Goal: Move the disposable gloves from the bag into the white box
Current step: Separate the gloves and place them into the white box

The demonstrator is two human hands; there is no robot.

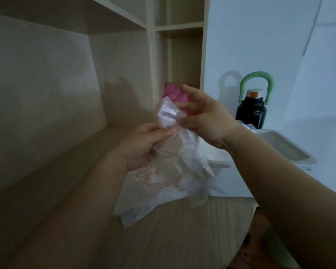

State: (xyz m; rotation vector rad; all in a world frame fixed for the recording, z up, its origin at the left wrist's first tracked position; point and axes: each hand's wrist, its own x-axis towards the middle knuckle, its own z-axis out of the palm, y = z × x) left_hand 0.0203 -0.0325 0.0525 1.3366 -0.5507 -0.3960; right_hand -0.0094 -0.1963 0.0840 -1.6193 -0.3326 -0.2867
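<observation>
No text can be read. Curved rows of small red print run across the lower face of the translucent bag (146,188), but the characters are too blurred to make out. The cap of the black bottle (250,113) carries an orange-and-white patch, and no lettering or brand mark on it is legible.

The white box (283,146) is open on top; a black bottle (250,115) stands just behind, shelf upright (151,55) further left.
</observation>
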